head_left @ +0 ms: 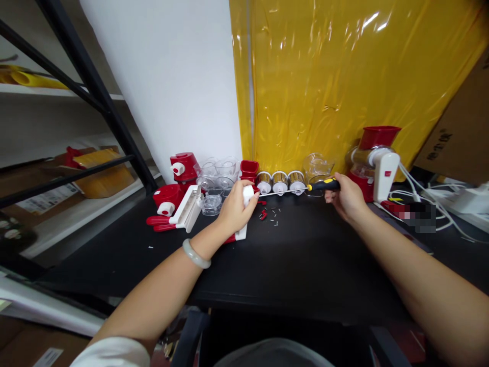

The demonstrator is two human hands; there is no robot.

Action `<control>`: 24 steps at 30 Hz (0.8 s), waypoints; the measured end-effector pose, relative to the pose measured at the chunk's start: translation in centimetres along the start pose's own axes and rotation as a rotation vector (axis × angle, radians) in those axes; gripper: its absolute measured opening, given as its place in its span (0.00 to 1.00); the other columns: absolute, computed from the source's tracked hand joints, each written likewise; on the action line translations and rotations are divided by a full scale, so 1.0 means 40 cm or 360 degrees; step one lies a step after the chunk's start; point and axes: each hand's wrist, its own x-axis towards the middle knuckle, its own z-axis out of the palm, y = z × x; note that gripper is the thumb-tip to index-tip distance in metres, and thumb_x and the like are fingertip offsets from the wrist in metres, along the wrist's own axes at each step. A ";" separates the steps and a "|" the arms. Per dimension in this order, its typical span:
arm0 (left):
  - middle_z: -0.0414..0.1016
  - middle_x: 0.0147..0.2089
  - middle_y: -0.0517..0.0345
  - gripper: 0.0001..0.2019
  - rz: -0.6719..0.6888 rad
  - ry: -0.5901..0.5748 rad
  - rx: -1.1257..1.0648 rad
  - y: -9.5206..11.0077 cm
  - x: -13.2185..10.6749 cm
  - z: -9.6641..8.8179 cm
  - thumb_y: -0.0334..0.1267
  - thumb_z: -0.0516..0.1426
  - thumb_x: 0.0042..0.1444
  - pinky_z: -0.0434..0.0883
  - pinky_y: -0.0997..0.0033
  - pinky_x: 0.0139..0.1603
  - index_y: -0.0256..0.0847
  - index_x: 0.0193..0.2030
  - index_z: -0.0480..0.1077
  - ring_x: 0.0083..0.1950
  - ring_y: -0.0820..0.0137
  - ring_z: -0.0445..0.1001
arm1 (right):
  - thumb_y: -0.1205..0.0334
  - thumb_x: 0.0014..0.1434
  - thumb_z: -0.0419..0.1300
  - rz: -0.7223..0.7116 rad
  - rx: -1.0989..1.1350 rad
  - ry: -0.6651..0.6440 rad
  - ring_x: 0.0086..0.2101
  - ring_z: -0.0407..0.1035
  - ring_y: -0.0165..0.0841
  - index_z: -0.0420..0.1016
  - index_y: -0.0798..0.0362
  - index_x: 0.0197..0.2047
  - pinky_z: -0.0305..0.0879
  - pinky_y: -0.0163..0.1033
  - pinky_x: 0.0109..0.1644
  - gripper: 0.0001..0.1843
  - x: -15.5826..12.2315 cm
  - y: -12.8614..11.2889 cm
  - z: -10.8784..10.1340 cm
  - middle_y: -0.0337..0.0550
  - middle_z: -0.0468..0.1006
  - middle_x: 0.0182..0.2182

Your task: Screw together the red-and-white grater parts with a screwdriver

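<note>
- The fingers of the left hand are clenched round a white and red part, which is stood on the desk.
- The fingers of the right hand are closed on the handle of a screwdriver, whose tip is set at the part's top.
- The tip could slip if the long shaft is tilted, and the loose screws just beside could be scattered.
- Characters are printed on the cardboard box, but they cannot be read.

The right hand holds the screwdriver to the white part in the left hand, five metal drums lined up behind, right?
Three metal drums, not five, per the head view. The right hand does hold the screwdriver to the white part in the left hand.
</note>
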 end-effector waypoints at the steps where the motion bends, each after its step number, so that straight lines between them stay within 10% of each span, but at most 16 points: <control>1: 0.73 0.52 0.44 0.15 -0.0007 -0.0004 0.0001 -0.001 0.000 0.000 0.43 0.53 0.65 0.70 0.53 0.55 0.39 0.54 0.62 0.55 0.56 0.74 | 0.59 0.61 0.56 -0.0006 0.0005 0.0010 0.13 0.61 0.27 0.68 0.52 0.33 0.59 0.30 0.15 0.07 -0.002 -0.002 0.002 0.35 0.67 0.14; 24: 0.73 0.49 0.47 0.14 -0.0007 0.0009 -0.0119 -0.018 -0.004 0.014 0.43 0.54 0.65 0.70 0.54 0.52 0.40 0.53 0.61 0.52 0.58 0.74 | 0.59 0.54 0.57 0.0017 0.0039 -0.0110 0.16 0.70 0.31 0.68 0.52 0.38 0.66 0.34 0.21 0.09 -0.004 0.006 -0.001 0.37 0.75 0.20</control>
